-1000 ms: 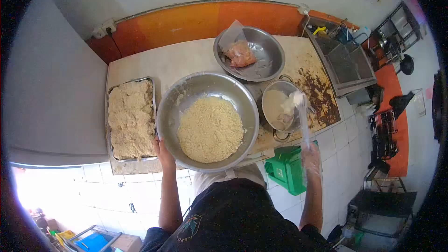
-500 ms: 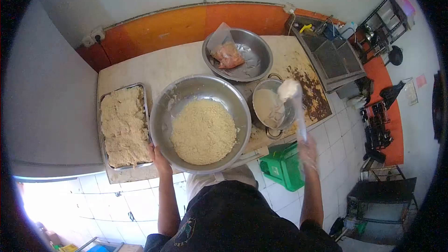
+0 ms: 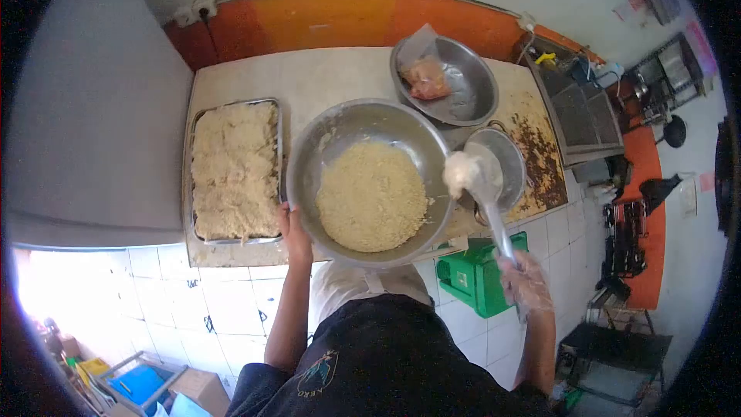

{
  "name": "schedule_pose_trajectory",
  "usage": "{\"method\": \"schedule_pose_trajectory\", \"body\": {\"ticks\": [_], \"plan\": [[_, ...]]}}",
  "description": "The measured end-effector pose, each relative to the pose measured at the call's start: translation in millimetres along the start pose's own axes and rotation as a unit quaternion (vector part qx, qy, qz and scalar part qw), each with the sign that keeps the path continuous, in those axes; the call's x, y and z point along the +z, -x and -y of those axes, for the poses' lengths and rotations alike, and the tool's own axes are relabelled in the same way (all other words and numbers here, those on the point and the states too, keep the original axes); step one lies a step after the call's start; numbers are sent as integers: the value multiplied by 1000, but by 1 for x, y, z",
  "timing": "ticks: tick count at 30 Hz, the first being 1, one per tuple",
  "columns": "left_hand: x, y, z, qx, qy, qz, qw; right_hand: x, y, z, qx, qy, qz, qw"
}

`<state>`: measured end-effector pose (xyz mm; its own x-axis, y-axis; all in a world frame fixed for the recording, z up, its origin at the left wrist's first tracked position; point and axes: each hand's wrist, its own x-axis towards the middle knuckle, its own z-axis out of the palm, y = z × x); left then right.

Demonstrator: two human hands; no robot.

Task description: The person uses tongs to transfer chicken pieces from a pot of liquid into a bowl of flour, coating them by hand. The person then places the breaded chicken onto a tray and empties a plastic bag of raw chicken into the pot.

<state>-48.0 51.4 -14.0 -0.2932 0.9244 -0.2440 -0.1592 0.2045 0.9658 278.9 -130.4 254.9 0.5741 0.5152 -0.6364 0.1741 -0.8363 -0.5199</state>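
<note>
My left hand (image 3: 296, 238) holds the left rim of a large metal bowl (image 3: 307, 162), fingertips up against its outer side. Pale yellow crumbly flour (image 3: 372, 197) fills the bottom of that bowl. In a clear plastic glove, my right hand (image 3: 526, 284) is closed round the handle of a long ladle (image 3: 498, 228). Wet, batter-coated pieces (image 3: 461, 174) sit heaped on its head, over the bowl's right rim, and hide its shape. Behind the ladle stands a metal pot (image 3: 511, 166) with pale liquid, partly covered from view.
A metal tray (image 3: 279, 131) heaped with crumb-coated food lies left of the bowl. Behind, another metal bowl (image 3: 485, 81) holds a bag of raw meat (image 3: 427, 79). A green plastic container (image 3: 482, 278) stands below the table's front edge. A dark rack (image 3: 583, 116) borders the right side.
The loaded ladle has moved left, from over the pot to the large bowl's right rim. My left hand stays at the bowl's left rim. The whole view has shifted.
</note>
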Motion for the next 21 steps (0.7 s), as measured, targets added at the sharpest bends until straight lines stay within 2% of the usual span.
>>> {"method": "schedule_pose_trajectory", "body": {"ticks": [1,2,3,4,5,6,7,8,10,11,13,14,16,17,21], "plan": [[-1,-2,5,45,-37,36,998,8,5,8,-2,6,4,1000],[2,3,1,85,-51,37,994,19,10,17,1,25,53,998],[5,7,-5,82,-50,33,995,25,12,23,5,44,101,994],[7,8,-12,25,4,26,999,28,-5,19,-9,87,168,982],[7,7,-16,-32,58,18,998,33,-20,6,-7,88,170,981],[5,5,-16,-34,58,15,998,36,-34,-10,-139,161,115,970],[4,5,-16,-33,68,36,996,36,-41,-17,-269,230,58,934],[3,4,-15,-33,79,56,995,30,-37,-11,-269,234,62,932],[4,8,-23,-35,45,35,998,16,-26,6,-257,284,-71,921],[6,10,-26,-35,12,18,999,10,-32,7,-259,286,-69,920],[8,10,-17,-19,17,-3,1000,-11,-53,0,-310,343,-181,868],[9,11,-13,-3,21,-20,1000,-28,-92,-26,-312,343,-179,868],[7,14,-12,-28,29,-20,999,-53,-178,-84,-394,546,-150,724],[8,15,-13,-53,41,-20,998,-51,-182,-76,-398,546,-150,722],[13,18,-17,-31,19,-31,999,-20,-204,-20,-479,565,-197,642]]}}
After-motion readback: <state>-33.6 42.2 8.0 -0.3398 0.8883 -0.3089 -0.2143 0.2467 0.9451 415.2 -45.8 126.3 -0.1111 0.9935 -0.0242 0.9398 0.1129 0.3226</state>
